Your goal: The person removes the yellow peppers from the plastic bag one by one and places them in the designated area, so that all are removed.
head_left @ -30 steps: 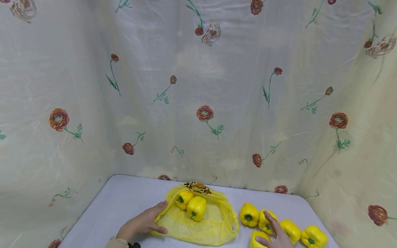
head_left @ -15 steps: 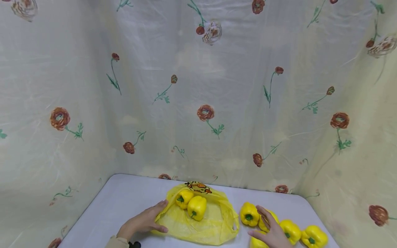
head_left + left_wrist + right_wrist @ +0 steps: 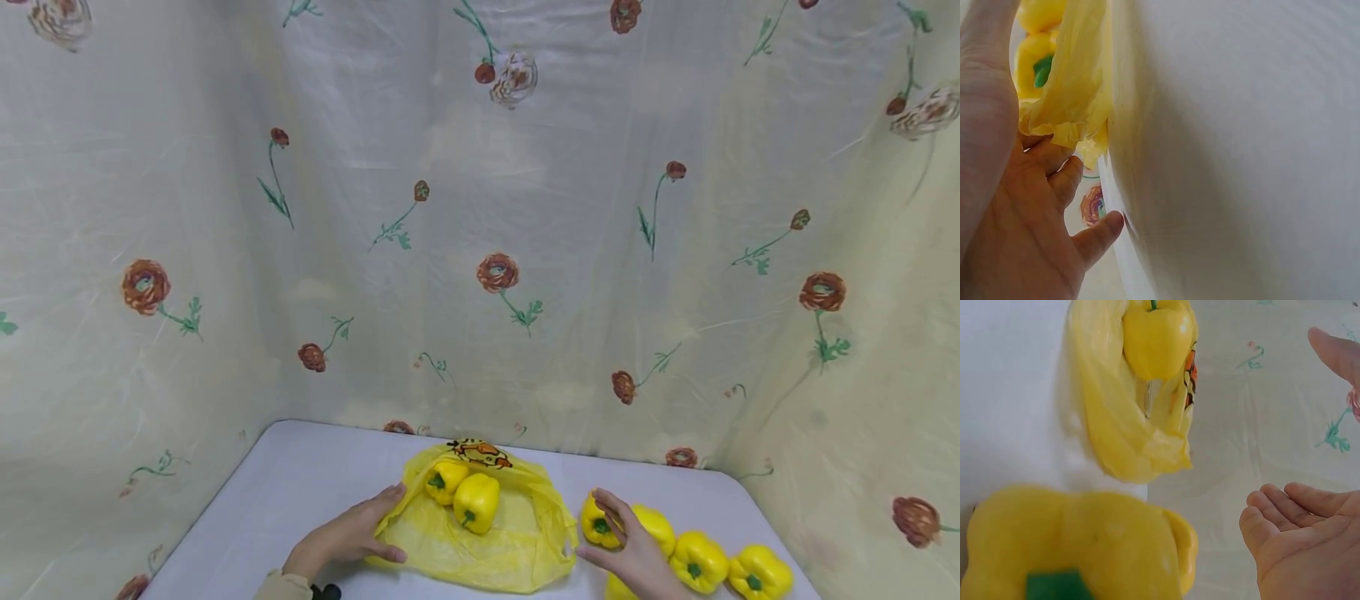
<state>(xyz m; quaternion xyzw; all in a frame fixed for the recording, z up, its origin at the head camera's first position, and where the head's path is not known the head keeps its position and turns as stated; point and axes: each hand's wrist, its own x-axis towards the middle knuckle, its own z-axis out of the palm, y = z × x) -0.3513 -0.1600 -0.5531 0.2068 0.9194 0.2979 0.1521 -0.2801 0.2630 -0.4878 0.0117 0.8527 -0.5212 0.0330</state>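
1. Clearly, your landmark is the yellow plastic carrier bag, lying on the white table with its mouth turned toward you, which lets you look right inside.

2. Inside the bag sit two yellow bell peppers: the front bell pepper and, just behind it to its left, the rear bell pepper. Their weight probably helps hold the thin film down.

3. Your left hand rests along the bag's left edge, its thumb well apart from its loosely extended fingers; the film lies against those fingers, and no pinch shows. It seems placed there to prop that side so the mouth does not sag.

4. Your right hand is spread and holds nothing, to the right of the bag, with the thumb toward the bag's right handle. The right wrist view shows it apart from the nearest pepper.

5. Right of the bag are five loose bell peppers, one just beside it, the others farther right or nearer you, one largely hidden. That cluster presumably suits your right hand's reach.

6. Behind the bag hangs a floral curtain.
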